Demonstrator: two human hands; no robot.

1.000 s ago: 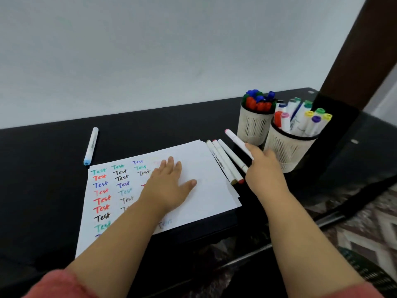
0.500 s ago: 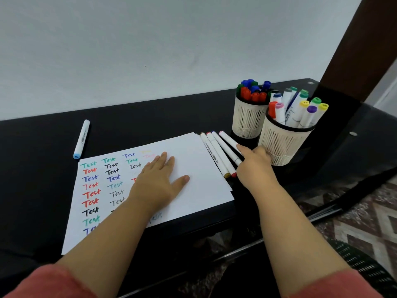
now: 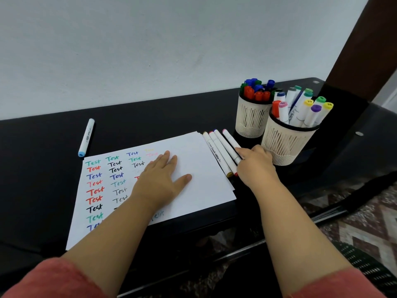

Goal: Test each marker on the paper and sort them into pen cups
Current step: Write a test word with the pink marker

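- Left hand (image 3: pixel 160 179), frame centre: fingers straight, flat on paper (image 3: pixel 199 168).
- Right hand (image 3: pixel 254 163), right of centre: fingertips on pink-capped marker (image 3: pixel 231 145); grip cannot be told.
- Step: selecting the next marker; next, lifting, uncapping, testing.
- Pen cups (image 3: pixel 285 145), upper right.

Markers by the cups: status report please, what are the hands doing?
Left hand flat on the paper. Right hand touching the pink-capped marker, grip unclear. Three more markers alongside. Nothing in the way.
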